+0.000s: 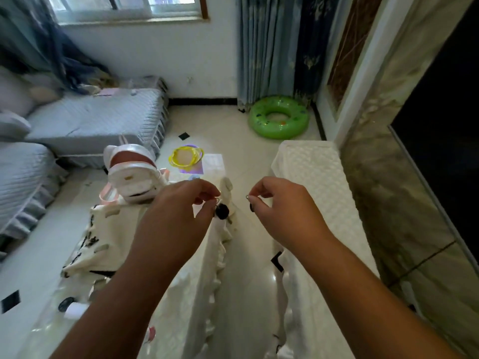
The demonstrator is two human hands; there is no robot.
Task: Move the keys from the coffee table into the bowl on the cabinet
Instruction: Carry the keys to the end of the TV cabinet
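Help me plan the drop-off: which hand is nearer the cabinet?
Right hand: it pinches a key beside the white-covered cabinet; the left hand is over the coffee table.

Two bare forearms, no sleeves, left hand, right hand, slender fingers

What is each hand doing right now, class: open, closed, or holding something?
Left hand: closed in a pinch, holding a dark-headed key.
Right hand: closed in a pinch on a small key ring.

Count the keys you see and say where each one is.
2: one key hangs from the left hand, one key from the right hand. Others may be hidden.
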